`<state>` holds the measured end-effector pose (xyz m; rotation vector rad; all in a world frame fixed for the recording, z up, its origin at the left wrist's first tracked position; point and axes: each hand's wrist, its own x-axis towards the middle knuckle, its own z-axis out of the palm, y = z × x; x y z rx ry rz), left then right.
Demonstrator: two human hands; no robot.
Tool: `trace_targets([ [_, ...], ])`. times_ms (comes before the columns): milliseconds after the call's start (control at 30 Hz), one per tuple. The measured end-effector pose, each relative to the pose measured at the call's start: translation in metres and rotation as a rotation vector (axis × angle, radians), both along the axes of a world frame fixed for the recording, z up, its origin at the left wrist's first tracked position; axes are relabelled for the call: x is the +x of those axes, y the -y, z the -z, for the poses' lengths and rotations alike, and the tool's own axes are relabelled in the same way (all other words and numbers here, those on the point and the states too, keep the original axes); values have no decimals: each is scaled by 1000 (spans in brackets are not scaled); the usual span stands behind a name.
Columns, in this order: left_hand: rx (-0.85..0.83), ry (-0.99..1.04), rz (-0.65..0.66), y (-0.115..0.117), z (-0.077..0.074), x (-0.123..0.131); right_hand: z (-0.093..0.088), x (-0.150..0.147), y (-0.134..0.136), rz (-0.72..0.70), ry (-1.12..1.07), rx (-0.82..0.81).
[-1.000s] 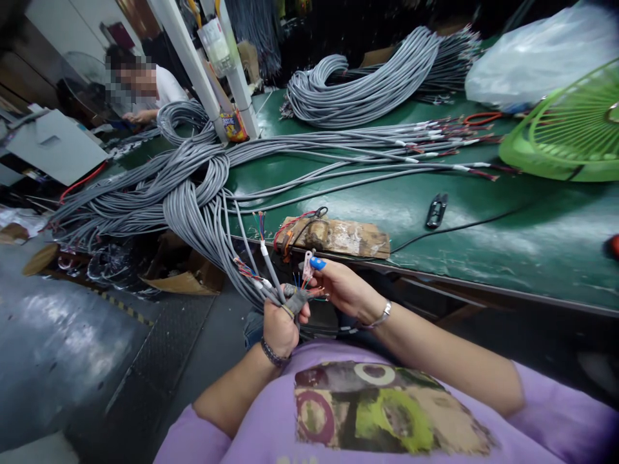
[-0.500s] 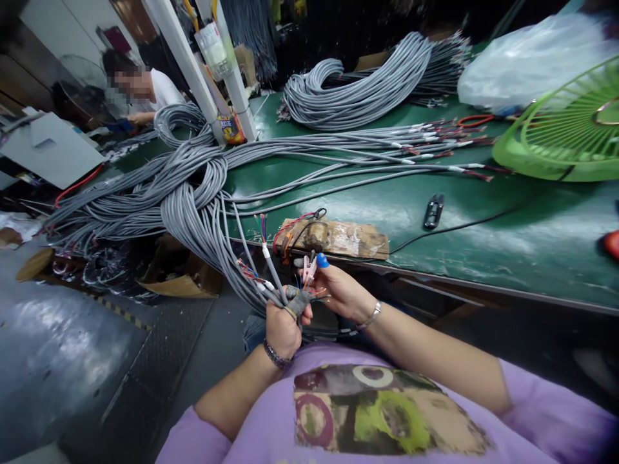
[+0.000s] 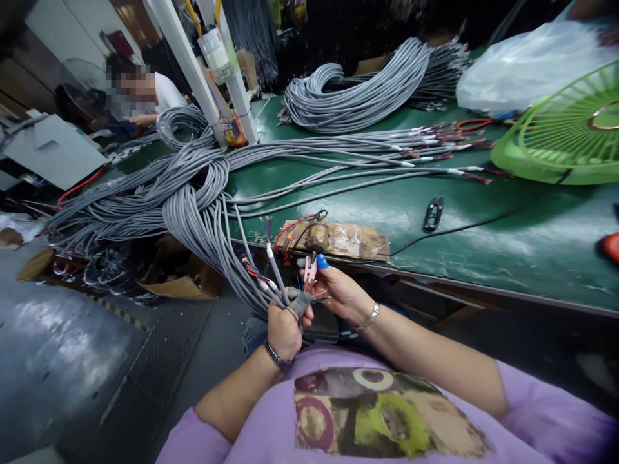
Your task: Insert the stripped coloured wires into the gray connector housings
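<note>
My left hand [image 3: 284, 330] is closed round the end of a grey cable [image 3: 275, 270] bundle, with grey coverings on its fingertips. Thin coloured wires [image 3: 319, 295] fan out just past those fingers. More stripped ends, with coloured wires [image 3: 254, 269] and white bands, stick up beside the hand. Close by on the right, my right hand [image 3: 344, 293] wears a blue cover on the thumb. It pinches a small pinkish-white clip-like tool [image 3: 310, 269] above the wires; its exact kind is unclear.
A wooden block [image 3: 355, 241] lies at the green bench's [image 3: 483, 258] front edge. Black snips [image 3: 434, 214] lie right of it. Grey cable coils [image 3: 362, 90], a green fan [image 3: 565, 129] and a plastic bag [image 3: 527, 64] stand behind. Another person [image 3: 167, 91] sits at far left.
The view has shifted very slightly. Both hands keep their holds, and the cable ends beside my left hand have moved a little to the right.
</note>
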<state>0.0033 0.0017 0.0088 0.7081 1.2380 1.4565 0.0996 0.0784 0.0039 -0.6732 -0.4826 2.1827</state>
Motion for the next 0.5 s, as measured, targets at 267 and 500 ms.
trace_targets([
  [267, -49, -8, 46, -2, -6, 3, 2, -1, 0, 0, -15, 16],
  [500, -55, -1, 44, -6, -6, 2, 4, 0, 2, -26, -13, 82],
])
